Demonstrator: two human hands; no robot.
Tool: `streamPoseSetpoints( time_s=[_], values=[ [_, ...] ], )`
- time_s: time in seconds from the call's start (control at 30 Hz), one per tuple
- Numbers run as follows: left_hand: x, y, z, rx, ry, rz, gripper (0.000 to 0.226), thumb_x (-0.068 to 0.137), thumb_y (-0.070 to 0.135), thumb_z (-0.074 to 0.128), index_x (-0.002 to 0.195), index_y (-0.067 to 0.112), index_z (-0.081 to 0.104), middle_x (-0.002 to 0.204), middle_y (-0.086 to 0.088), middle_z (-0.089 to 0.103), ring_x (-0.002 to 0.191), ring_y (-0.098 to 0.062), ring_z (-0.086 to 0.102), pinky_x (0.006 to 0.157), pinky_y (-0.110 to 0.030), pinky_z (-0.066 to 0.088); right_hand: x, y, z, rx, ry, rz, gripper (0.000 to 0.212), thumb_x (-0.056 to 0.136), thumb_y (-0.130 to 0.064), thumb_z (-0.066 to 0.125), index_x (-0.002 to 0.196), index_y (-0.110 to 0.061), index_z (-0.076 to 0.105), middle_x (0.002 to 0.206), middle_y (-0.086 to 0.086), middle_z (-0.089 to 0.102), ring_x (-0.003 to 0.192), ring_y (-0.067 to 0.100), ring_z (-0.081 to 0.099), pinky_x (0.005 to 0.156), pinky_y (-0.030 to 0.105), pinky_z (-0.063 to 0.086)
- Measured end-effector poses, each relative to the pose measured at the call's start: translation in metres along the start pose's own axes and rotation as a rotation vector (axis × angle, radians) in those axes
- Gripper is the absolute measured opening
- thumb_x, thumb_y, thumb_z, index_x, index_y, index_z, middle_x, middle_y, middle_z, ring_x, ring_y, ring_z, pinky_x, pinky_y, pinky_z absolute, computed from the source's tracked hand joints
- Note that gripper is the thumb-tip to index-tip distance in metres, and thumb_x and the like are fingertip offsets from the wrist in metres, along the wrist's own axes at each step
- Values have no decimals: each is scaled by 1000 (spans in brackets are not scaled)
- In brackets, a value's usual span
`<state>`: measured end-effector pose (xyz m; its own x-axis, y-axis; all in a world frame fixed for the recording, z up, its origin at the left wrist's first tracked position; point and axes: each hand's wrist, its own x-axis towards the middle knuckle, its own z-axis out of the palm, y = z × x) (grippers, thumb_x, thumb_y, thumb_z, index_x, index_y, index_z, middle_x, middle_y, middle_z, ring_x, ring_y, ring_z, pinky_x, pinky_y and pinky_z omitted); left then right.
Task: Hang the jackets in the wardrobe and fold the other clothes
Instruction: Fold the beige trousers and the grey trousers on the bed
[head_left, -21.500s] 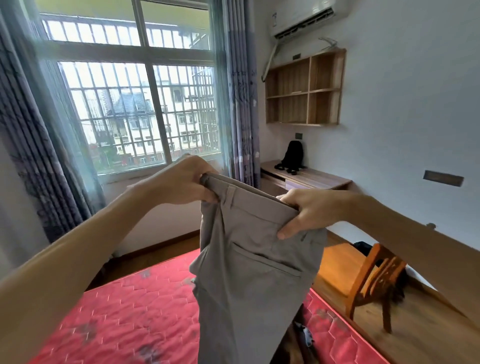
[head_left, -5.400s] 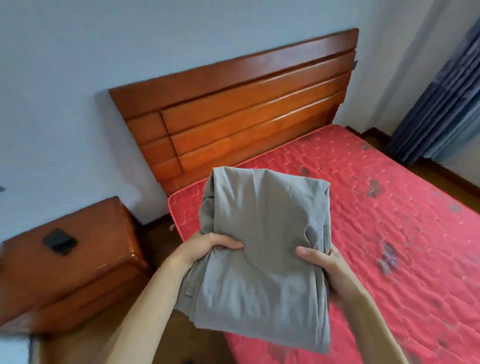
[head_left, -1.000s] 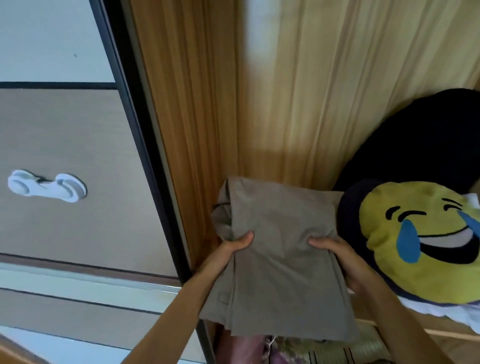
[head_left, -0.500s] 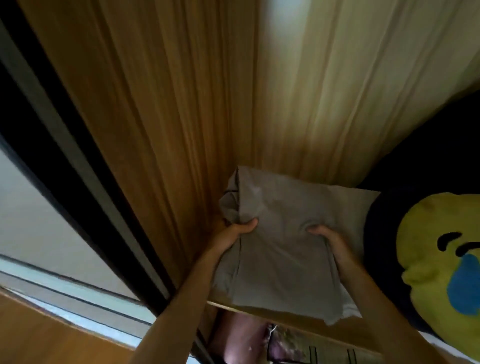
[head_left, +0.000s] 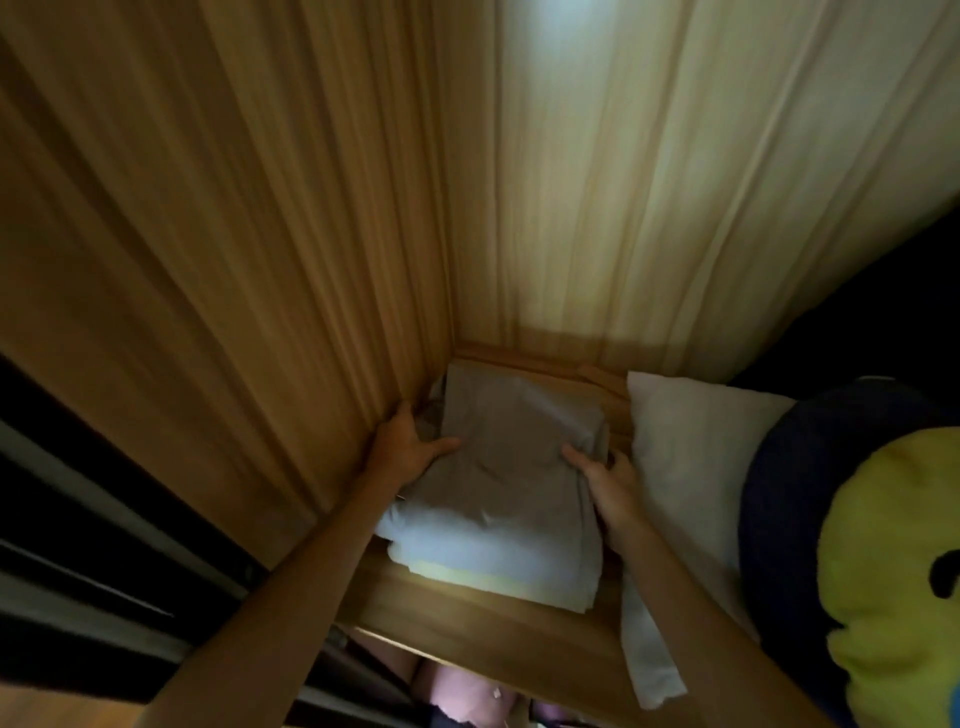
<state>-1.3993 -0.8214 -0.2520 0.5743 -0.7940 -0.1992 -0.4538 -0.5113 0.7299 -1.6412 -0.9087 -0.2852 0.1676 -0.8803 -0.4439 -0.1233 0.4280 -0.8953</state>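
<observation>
The folded grey trousers (head_left: 506, 457) lie in the back left corner of a wooden wardrobe shelf (head_left: 467, 618), on top of a stack of folded white and pale yellow cloth (head_left: 467, 553). My left hand (head_left: 408, 441) holds the trousers' left edge, thumb on top, against the wardrobe's side wall. My right hand (head_left: 605, 480) grips their right edge, thumb on top and fingers tucked down the side.
A white pillow (head_left: 691, 467) lies right of the stack. A dark cushion with a yellow laughing face (head_left: 893, 561) fills the shelf's right side. The wardrobe's wooden side wall (head_left: 234, 260) and its dark door frame (head_left: 78, 499) stand at the left. Pink cloth (head_left: 462, 691) shows below the shelf.
The trousers went from held at the shelf's front edge to lying deep in the corner on the folded stack. Both hands moved in with them.
</observation>
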Motion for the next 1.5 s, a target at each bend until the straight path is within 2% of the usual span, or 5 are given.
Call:
streamPoseSetpoints(
  time_s=[0.2,0.4,0.57,1.33,1.5],
  values=[
    [-17,6,26,621,92,688,62,97,61,36,137,19,58,150,-8,46,143,-28,36,116,-47,29,14,13,6,-686,125,-413,81,87,-35,74,151,-7,32,154,18,35,141,36,36,116,46,33],
    [-16,-37,39,822,-193,584,89,82,75,-15,159,34,4,167,4,-6,154,-14,-8,122,-49,10,3,0,27,-1135,-97,-989,83,89,-28,66,158,-20,21,166,12,11,153,30,10,122,47,16],
    [-8,-30,44,830,-226,331,89,82,80,-4,157,33,-10,164,5,-24,153,-24,-15,122,-53,-3,13,8,29,-1367,-508,-503,96,80,-89,20,159,-36,6,166,-4,-17,151,12,-21,122,41,-16],
    [-158,-52,31,418,231,227,61,103,52,16,159,28,10,167,0,7,154,-17,3,124,-44,12,-106,-1,68,-1369,-515,-837,52,106,-36,29,153,-13,30,160,7,30,150,21,19,122,48,5],
    [-209,-76,16,264,274,210,72,97,53,13,157,14,18,161,-11,28,149,-27,26,119,-46,27,-158,16,91,-1310,-558,-909,81,83,-48,10,147,-9,39,153,8,42,143,21,34,116,38,18]
  ],
)
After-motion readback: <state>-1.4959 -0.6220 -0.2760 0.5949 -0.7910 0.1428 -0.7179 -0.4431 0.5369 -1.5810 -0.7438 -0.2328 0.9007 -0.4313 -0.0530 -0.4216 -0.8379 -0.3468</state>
